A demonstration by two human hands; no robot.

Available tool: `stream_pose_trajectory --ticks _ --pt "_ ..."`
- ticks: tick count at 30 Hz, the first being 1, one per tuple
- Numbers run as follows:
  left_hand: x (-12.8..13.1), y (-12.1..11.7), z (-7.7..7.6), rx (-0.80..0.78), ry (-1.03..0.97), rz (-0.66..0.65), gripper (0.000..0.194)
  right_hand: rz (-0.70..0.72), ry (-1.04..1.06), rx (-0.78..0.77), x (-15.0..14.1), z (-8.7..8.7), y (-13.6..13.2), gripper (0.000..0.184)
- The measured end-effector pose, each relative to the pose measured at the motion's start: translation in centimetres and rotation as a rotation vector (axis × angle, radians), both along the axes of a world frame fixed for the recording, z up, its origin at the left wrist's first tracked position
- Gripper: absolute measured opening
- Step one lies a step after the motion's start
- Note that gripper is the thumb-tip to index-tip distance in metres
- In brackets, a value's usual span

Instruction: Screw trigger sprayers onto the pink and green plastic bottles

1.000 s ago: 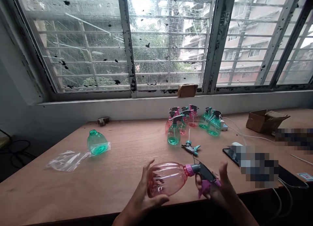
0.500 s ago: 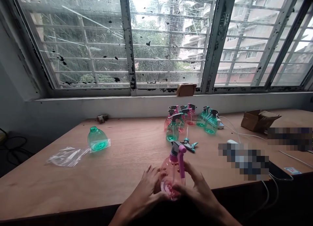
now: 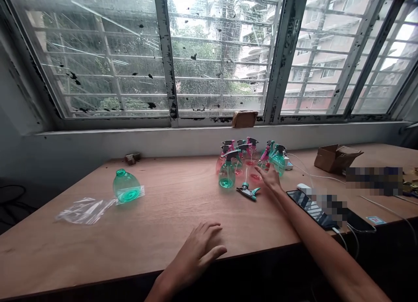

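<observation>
My right hand (image 3: 270,176) reaches to the group at the back and grips a pink spray bottle (image 3: 255,177). Its thumb lies across the bottle's side, while the other fingers are partly hidden. That bottle stands among several pink and green ones, beside a green spray bottle (image 3: 226,174) with a black and green trigger head. My left hand (image 3: 197,247) is empty over the table's front edge, fingers apart. A loose trigger sprayer (image 3: 248,191) with its tube lies in front of the group. On the left stands a green bottle (image 3: 126,187) without a head.
A clear plastic bag (image 3: 86,210) lies by the headless bottle. To the right are a phone (image 3: 307,206) with white cables and an open cardboard box (image 3: 336,159). A brown block (image 3: 244,119) rests on the window sill. The wooden table (image 3: 176,188) ends at a dark front edge.
The pink spray bottle, held between both hands near the front edge before, has gone to the back group with my right hand. My left hand has let go of it.
</observation>
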State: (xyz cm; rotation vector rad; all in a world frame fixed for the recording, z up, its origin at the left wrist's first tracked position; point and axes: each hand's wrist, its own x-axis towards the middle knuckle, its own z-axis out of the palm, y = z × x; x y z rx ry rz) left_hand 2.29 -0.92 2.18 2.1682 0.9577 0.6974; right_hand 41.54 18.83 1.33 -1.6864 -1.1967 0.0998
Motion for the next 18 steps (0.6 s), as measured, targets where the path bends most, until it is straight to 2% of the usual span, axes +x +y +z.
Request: stream_pose_trajectory --ticks 3,7,13,16,18 --pt "-0.1 -0.2 0.4 -0.03 -0.024 0.005 0.035 -0.035 -0.068 -0.03 -0.2 -1.1 2.1 0.039" --pt "-0.1 -0.2 0.8 -0.04 -0.043 0.006 0.029 -0.071 -0.127 -0.073 -0.8 -1.4 4.2 0.038" --pt "0.0 -0.5 0.5 -0.013 -0.06 0.012 0.03 -0.122 -0.188 -0.139 -1.6 -1.3 5.2 0.039" --pt "-0.9 -0.4 1.0 0.029 -0.09 0.101 0.039 -0.116 -0.233 -0.175 -1.4 -1.3 4.8 0.04" --pt "-2.3 0.2 1.9 0.089 -0.116 0.209 0.042 -0.102 -0.267 -0.201 -1.0 -1.3 4.0 0.041"
